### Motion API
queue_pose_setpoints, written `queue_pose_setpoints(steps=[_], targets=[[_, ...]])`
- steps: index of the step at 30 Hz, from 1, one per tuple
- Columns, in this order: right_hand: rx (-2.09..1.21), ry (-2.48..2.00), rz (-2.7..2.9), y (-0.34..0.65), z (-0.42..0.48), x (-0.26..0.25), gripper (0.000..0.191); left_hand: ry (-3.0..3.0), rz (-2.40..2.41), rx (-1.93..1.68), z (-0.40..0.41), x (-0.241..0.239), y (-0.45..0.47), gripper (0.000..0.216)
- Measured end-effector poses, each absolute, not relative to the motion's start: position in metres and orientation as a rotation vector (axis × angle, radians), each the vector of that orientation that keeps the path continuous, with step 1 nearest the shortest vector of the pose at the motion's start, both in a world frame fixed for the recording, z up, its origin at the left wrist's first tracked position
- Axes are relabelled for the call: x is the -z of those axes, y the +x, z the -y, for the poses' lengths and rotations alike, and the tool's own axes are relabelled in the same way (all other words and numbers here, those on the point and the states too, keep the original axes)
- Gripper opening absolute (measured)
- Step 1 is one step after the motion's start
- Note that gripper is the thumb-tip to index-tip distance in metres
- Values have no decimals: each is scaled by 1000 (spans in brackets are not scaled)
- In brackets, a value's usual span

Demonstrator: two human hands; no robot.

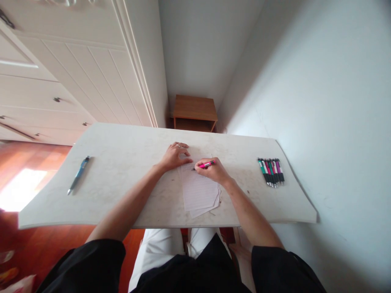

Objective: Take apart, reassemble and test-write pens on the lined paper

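Note:
My right hand [214, 170] is closed around a pink pen [207, 165], its dark tip at the upper part of a lined sheet of paper [200, 191]. At least one more sheet lies beneath, its corner sticking out at the lower edge. My left hand [176, 156] rests at the sheet's top left corner, fingers loosely curved and apart, a ring on one finger. The thumb touches the paper's edge; no object shows in that hand. Any writing on the sheet is too faint to read.
On the white table [122, 162], a row of several colored pens [271, 172] lies at the right, and a blue pen [78, 175] lies at the far left. A wall [336, 101] borders the right side. Beyond stand a white cabinet [91, 73] and a small wooden stand [195, 108].

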State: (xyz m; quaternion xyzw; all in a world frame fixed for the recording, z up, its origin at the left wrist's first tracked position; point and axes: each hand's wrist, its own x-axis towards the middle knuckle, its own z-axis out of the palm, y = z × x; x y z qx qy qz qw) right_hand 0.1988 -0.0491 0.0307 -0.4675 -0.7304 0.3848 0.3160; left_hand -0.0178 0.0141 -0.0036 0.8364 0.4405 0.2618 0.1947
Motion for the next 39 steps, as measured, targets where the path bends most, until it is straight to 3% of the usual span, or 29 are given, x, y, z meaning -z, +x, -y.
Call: queue_pose_setpoints(steps=[18, 21, 25, 33, 39], targets=[[-905, -1334, 1836, 208, 43, -34, 14, 2372, -1220, -749, -16, 9, -19, 25], [-664, -1451, 1497, 225, 33, -36, 17, 2364, -1222, -737, -16, 8, -19, 24], [-623, -1424, 1134, 247, 20, -38, 18, 2357, -1213, -745, -15, 8, -19, 24], [-976, -1275, 1649, 220, 32, -28, 25, 2399, -1204, -778, -17, 12, -19, 21], [-940, -1195, 1888, 204, 39, -21, 24, 2415, -1204, -782, -19, 16, -19, 18]])
